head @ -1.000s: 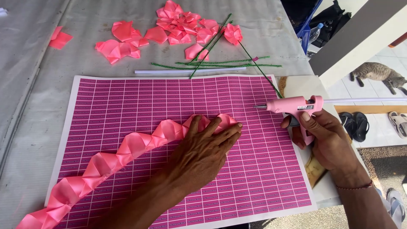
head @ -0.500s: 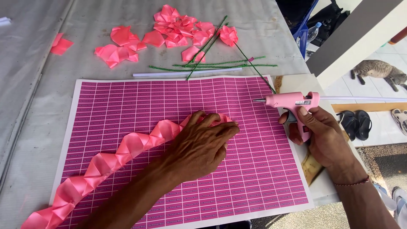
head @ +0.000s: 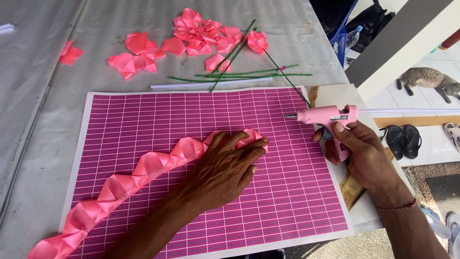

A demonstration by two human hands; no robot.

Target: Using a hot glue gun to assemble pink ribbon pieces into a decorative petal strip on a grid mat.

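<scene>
1. Folded pink ribbon strip (head: 143, 172): long axis from near left up to far right across the magenta grid sheet (head: 306, 192).
2. Left hand (head: 225, 165): flat, fingers spread, pressing the strip's far-right end; holding nothing, only pinning.
3. Right hand (head: 359, 153): closed round the pink glue gun (head: 326, 120), nozzle aimed left toward that pinned end, near but apart.
4. Farther off: loose pink petals (head: 191, 38), green wire stems (head: 239, 74).
</scene>
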